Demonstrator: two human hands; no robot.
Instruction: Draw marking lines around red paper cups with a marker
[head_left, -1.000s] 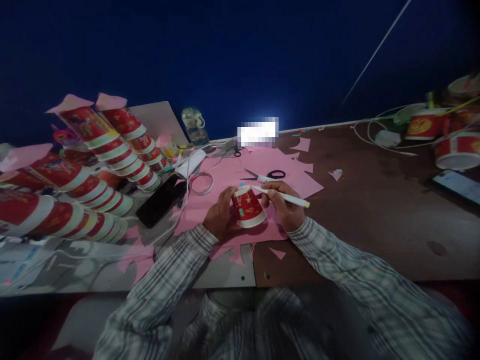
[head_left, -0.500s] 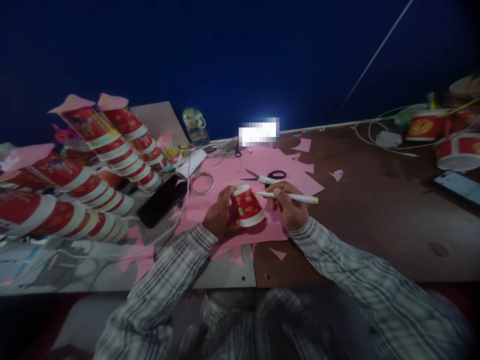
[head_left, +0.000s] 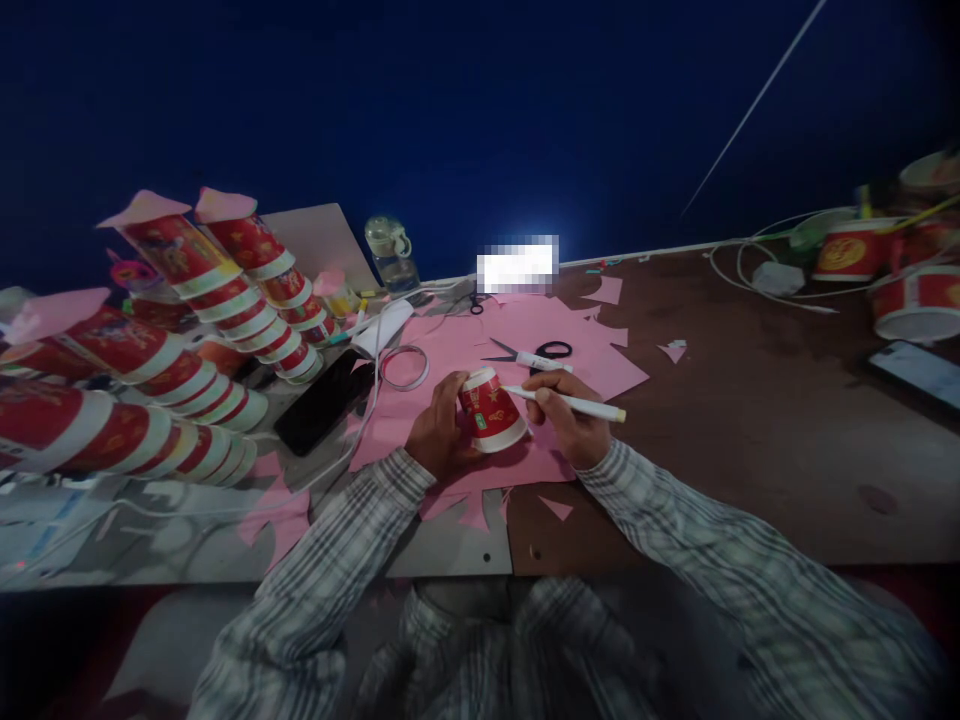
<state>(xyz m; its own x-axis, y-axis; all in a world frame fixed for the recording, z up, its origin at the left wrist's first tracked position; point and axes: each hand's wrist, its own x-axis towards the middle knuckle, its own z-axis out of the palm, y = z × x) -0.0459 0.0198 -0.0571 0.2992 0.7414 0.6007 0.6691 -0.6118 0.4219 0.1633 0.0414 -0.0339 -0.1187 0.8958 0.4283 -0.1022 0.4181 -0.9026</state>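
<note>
**Red-and-white paper cup in left hand, slim white pen with a yellowish end in right hand**

The left hand is closed around the left side of the cup, which is upside down and slightly tilted, its narrow base up and its wide white rim down. The cup is over a large pink paper sheet in front of the person; whether its rim touches the paper cannot be told.

The right hand pinches the pen between thumb and fingers, tip pointing left at the cup's upper right side. The tip is right by the wall, but contact cannot be made out.

Just beyond the hands, open black-handled scissors lie on the pink sheet, with a white marker against them. A thin round tape ring lies to the left, and next to it a dark phone. Farther left lean stacks of red-and-white cups, several topped with pink paper cones. Small pink scraps lie near the table's front edge.
</note>
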